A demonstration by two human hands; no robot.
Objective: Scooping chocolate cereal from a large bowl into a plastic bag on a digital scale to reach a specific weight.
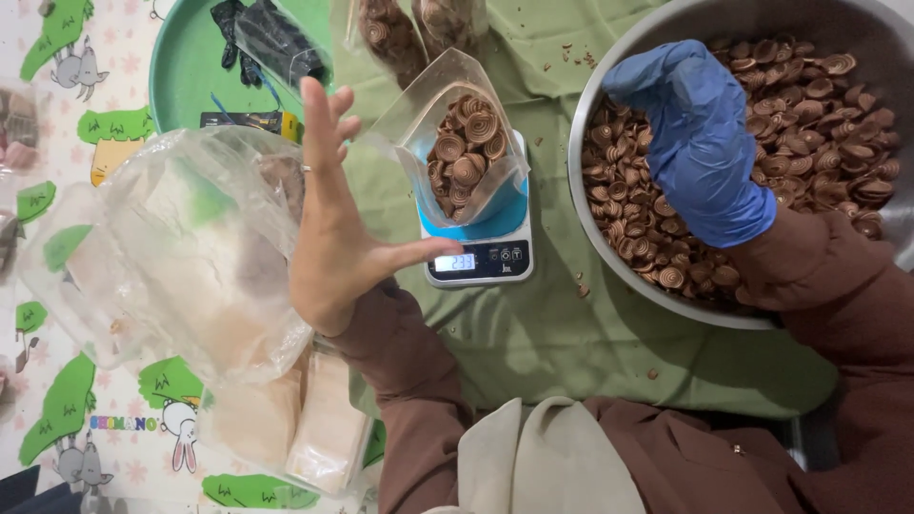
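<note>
Brown spiral snacks (464, 152) fill the clear bag (457, 105) standing open on the scale (481, 257) for weighing; my gloved right hand (700, 143) clenches more in the steel bowl (609, 257), bare left hand (333, 219) spread empty.

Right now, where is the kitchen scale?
In the head view, the kitchen scale sits centre on the green cloth, under the snack bag, left of the metal bowl.

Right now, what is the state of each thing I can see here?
Pouch on scale: open, upright, partly filled.
Scale: switched on.
Metal bowl: holds many spiral snacks.
Left hand: bare, open, holding nothing.
Right hand: gloved, in the bowl, fingers curled.
</note>
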